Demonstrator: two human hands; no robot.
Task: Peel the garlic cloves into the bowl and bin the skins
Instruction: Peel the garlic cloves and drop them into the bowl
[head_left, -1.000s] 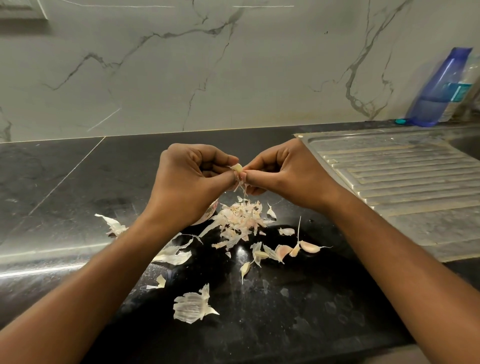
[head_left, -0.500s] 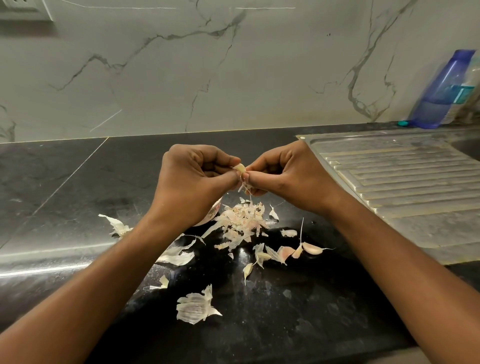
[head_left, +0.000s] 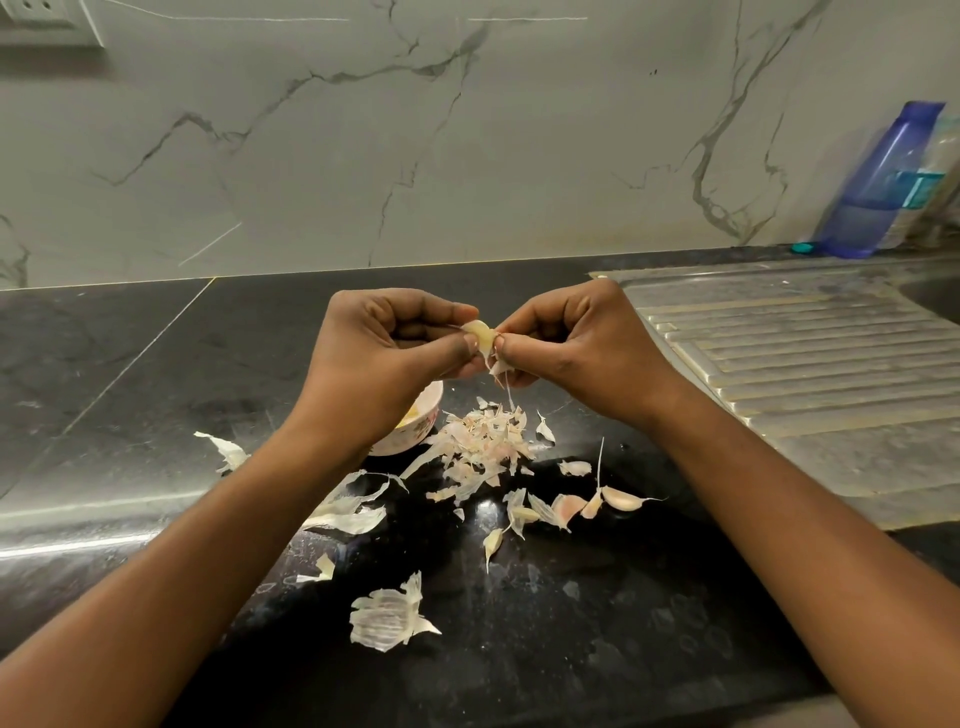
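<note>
Garlic clove (head_left: 480, 335) pinched by left hand (head_left: 379, 348) and right hand (head_left: 576, 343) fingers (head_left: 525, 351); skins (head_left: 483, 441), half-hidden bowl (head_left: 418, 431) below.

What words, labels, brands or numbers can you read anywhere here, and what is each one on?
No text can be read in this view.
Teal label at the blue bottle: too blurred to read.
Bowl: only a coloured pattern shows, no lettering.
Wall socket: no legible marking.
</note>
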